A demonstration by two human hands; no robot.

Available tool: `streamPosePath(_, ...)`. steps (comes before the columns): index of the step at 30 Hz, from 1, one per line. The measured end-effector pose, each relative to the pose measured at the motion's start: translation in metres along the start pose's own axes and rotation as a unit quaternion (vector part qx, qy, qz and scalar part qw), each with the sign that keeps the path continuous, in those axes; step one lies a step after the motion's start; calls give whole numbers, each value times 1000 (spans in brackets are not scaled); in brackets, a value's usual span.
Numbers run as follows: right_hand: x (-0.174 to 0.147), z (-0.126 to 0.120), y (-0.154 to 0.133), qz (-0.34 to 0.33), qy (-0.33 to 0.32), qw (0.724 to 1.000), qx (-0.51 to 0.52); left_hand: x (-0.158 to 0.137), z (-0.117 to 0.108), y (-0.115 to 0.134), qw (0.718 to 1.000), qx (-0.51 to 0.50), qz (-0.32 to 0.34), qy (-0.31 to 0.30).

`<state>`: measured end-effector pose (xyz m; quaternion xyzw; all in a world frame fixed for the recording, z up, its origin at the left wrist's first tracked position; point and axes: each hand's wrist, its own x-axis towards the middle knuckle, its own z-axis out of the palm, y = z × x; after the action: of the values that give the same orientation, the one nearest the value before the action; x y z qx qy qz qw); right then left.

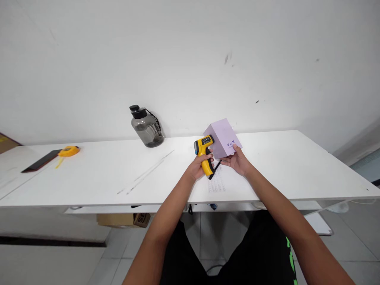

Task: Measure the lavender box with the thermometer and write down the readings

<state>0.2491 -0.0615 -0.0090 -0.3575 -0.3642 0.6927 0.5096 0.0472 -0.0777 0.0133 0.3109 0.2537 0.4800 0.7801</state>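
Head: tabletop stretches rightward past box to edge.

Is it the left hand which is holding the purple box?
No, the right hand holds the purple box, while the left hand grips the yellow gun-shaped device.

Room over tabletop right of purple box — jug obstructs left rear, wall behind.
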Motion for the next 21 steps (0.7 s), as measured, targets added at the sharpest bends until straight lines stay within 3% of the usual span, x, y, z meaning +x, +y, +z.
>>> streamPosePath(10,-2,2,-2,0,0,1000,9,-1,0,0,1000,0,-1,4)
streamPosePath(15,-7,6,-5,-29,-5,997,73,1,-2,0,1000,5,0,9)
streamPosePath(21,-7,2,-13,-68,50,991,102,3,-6,4,998,-17,30,44)
